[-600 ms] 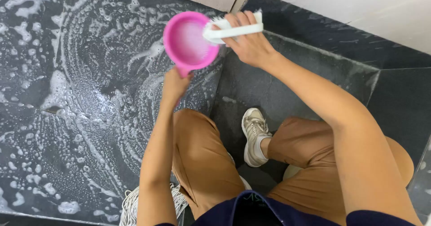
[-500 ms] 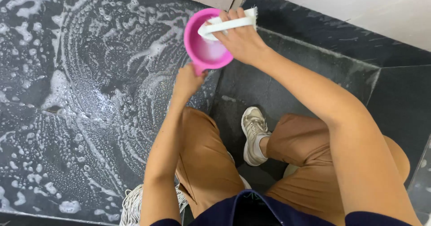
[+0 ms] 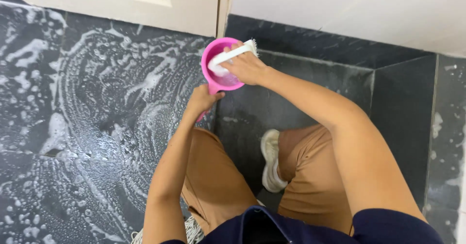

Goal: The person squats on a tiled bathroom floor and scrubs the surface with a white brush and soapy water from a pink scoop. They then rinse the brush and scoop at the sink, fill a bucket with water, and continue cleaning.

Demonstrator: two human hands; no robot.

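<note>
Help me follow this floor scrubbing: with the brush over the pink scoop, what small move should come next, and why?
Probably lift the white brush out of the pink scoop and bring it down onto the soapy dark floor. The right hand holds the brush with its end inside the scoop, which the left hand steadies by its handle, and suds swirls already cover the tiles at left.

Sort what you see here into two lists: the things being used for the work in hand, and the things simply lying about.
In use:
- pink scoop cup, held by left hand
- white scrubbing brush, held over the cup by right hand
- soapy dark floor tiles

Lying about:
- white door
- pale string mop head
</note>
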